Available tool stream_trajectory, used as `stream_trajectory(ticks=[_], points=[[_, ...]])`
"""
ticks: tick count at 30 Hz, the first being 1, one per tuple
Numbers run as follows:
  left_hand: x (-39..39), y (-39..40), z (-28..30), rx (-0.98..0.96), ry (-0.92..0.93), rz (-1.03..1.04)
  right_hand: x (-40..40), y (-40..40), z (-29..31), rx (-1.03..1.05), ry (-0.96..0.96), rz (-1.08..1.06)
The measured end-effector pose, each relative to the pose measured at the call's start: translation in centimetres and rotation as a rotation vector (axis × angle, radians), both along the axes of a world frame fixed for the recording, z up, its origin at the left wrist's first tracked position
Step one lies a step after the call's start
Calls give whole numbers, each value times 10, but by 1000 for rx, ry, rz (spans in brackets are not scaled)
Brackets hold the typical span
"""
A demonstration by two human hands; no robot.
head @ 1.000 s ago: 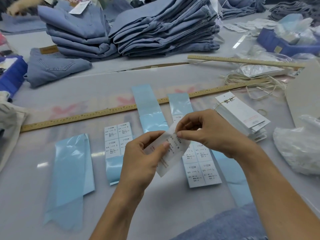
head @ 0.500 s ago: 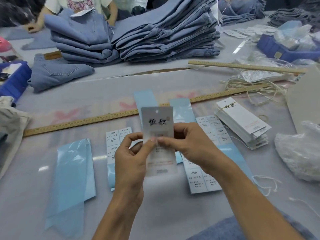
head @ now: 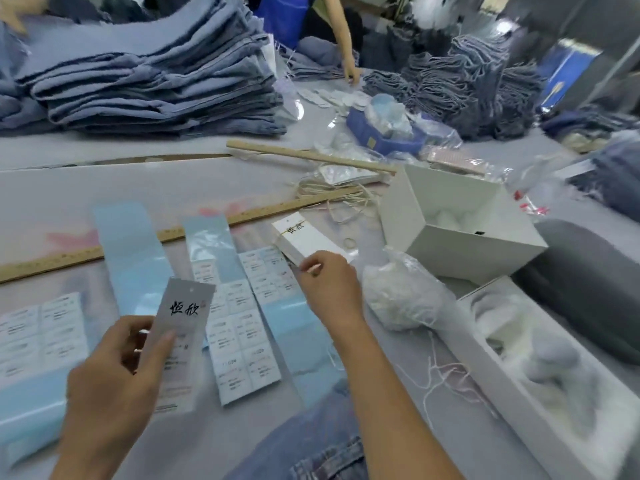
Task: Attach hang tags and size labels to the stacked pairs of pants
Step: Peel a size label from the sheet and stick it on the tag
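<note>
My left hand (head: pixel 110 379) holds up a grey hang tag (head: pixel 181 337) with black characters, thumb on its face. My right hand (head: pixel 329 284) has reached right to a stack of white hang tags (head: pixel 301 235); its curled fingertips pinch at the stack's near end. Sheets of size labels (head: pixel 242 327) on pale blue backing lie on the table between my hands, and another sheet (head: pixel 34 336) lies at the left. A pair of denim pants (head: pixel 311 445) lies at the near edge below my arms. Tall stacks of folded pants (head: pixel 156 81) stand at the back.
A clear bag of white strings (head: pixel 398 296) sits right of my right hand. Two open white boxes (head: pixel 460 233) (head: pixel 554 393) stand at the right. Wooden rulers (head: pixel 52 261) (head: pixel 311 155) cross the table. A blue tray (head: pixel 381 135) and another person's arm (head: pixel 344 46) are at the back.
My right hand let go of the hang tag and moved right to the tag stack. My left hand keeps the tag, now tilted. The view has swung right.
</note>
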State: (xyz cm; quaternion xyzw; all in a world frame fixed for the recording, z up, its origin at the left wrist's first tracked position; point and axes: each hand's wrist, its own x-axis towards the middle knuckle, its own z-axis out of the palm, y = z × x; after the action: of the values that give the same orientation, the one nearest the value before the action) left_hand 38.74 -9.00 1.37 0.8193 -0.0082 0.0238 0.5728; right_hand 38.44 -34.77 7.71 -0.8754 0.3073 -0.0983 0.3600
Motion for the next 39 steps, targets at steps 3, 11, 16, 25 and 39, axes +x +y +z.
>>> stream_trajectory(ticks=[3, 11, 16, 25, 39], points=[[-2, -6, 1, 93, 23, -111, -46, -40, -23, -271, 300, -124], [6, 2, -14, 61, 82, -148, -103, -70, -51, -211, 381, -251], [2, 4, -4, 30, 119, -148, -96, -65, -49, -144, 364, -201], [0, -12, 10, -97, 175, -198, -80, -58, -45, -222, 170, -94], [-4, -23, 3, -115, 206, -228, -65, -19, -17, 117, -323, 62]])
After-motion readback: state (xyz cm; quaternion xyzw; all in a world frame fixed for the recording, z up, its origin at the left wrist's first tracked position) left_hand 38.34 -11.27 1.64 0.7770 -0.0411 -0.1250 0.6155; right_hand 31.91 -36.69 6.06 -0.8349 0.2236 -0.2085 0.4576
